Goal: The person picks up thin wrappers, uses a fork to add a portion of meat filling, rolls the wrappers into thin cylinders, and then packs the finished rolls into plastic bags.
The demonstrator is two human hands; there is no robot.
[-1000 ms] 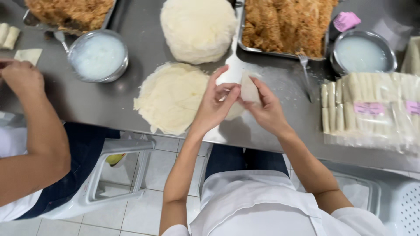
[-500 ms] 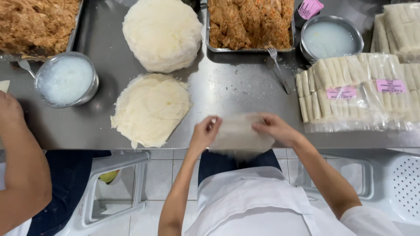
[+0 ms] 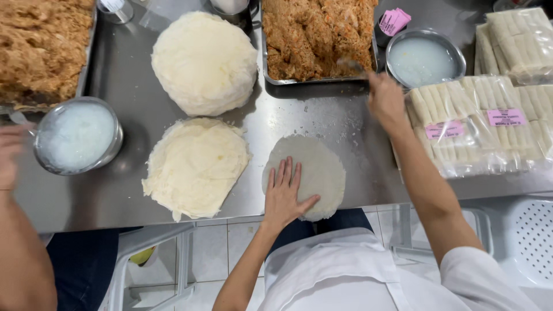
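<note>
A thin round pale wrapper (image 3: 318, 167) lies flat on the steel table (image 3: 322, 118) at its near edge. My left hand (image 3: 285, 193) presses on it with the fingers spread. My right hand (image 3: 385, 101) reaches toward the tray of brown shredded filling (image 3: 314, 34) and grips a metal utensil (image 3: 350, 65) at the tray's near right corner. The utensil is blurred. To the left of the wrapper lies a low stack of wrappers (image 3: 196, 164), with a taller stack (image 3: 203, 60) behind it.
A steel bowl of cloudy liquid (image 3: 423, 57) stands right of the tray, a second bowl (image 3: 75, 135) at the left. Bagged finished rolls (image 3: 478, 115) fill the right side. Another tray of filling (image 3: 40, 46) is far left. Another person's hand (image 3: 11, 152) is at the left edge.
The wrapper, held in both hands before, now lies flat on the table under my left hand. My right hand has moved up to the filling tray and taken the utensil.
</note>
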